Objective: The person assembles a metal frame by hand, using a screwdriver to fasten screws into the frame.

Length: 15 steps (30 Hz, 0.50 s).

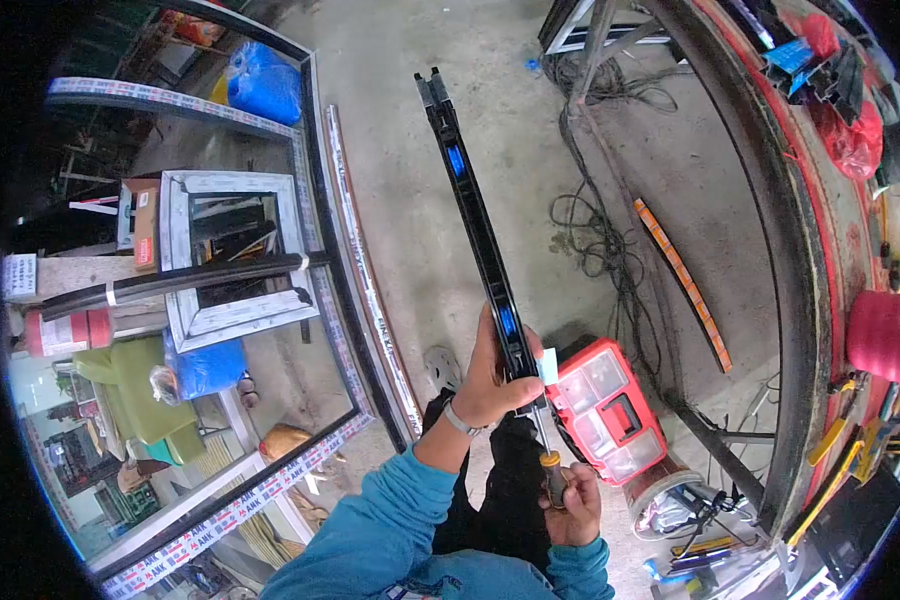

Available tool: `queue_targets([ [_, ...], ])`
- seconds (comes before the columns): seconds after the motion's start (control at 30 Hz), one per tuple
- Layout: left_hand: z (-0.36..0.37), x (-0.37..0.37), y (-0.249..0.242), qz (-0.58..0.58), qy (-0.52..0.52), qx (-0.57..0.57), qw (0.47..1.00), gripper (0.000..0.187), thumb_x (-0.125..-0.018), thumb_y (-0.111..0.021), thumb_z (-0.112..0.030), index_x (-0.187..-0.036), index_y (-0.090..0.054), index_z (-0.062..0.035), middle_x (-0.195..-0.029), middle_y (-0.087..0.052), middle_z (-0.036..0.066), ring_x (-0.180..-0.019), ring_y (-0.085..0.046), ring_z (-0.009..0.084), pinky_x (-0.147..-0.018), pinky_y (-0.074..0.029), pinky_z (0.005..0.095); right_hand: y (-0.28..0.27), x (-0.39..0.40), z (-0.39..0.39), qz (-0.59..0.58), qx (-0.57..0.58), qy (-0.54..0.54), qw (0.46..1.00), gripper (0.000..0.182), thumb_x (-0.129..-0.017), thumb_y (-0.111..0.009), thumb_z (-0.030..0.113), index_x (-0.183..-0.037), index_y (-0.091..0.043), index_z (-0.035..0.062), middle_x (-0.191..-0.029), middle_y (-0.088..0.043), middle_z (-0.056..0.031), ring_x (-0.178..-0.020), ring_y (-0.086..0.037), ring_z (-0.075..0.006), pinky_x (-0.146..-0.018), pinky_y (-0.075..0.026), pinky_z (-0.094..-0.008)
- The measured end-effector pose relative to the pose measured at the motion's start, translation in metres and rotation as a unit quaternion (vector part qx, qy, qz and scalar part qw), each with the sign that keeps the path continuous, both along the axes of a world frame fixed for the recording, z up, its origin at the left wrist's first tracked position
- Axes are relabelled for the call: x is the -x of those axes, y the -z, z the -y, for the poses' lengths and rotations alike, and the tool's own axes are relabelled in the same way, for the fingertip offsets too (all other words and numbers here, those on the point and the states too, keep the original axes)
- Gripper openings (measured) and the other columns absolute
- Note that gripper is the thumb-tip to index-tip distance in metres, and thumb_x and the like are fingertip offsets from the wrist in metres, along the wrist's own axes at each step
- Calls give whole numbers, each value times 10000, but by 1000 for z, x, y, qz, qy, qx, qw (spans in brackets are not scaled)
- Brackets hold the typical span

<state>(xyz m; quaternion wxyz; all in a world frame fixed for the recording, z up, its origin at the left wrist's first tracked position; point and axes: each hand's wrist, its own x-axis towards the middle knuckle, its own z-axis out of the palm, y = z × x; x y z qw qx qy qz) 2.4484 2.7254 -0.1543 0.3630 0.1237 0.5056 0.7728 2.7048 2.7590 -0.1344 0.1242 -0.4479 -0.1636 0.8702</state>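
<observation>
A long black metal profile with blue inserts [473, 215] stands out ahead of me, slightly tilted to the left. My left hand [490, 375] is wrapped round its near end. In my right hand [574, 505] is a screwdriver with a yellow and dark handle [554, 480]. The screwdriver's shaft points up at the near end of the profile, by my left hand; whether the tip touches a screw is too small to tell. A small pale tag shows beside my left fingers.
A red organizer case [611, 412] lies right of my hands. Glazed frames with printed tape [240, 505] stand at left. Black cable [595, 235] and an orange-taped strip [682, 285] lie on the floor. A workbench [805, 230] with tools curves along the right.
</observation>
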Motion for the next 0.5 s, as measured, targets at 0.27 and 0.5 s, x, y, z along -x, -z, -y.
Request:
queue_targets([
  [0.27,-2,-5,-12,79,-58,-16,995,748,-731,-704,-234,-1310,-253,-85,-925,-471,52,-595,-444,54,-474,-365,183,-10,4,-22,6,-113,-295,949,495,-920,-552,226,-1305,-378,-31,-1138,-555,-140,-969,-591,-204,-738,-537,-314],
  [0.5,-6,4,-15,72,-52,-24,996,828,-747,-679,-151,-1370,-137,-110,-933,-469,54,-625,-467,69,-507,-394,195,-15,16,-31,15,-167,-345,923,492,-897,-555,188,-1296,-385,-43,-1084,-559,-119,-929,-580,-182,-798,-497,-300],
])
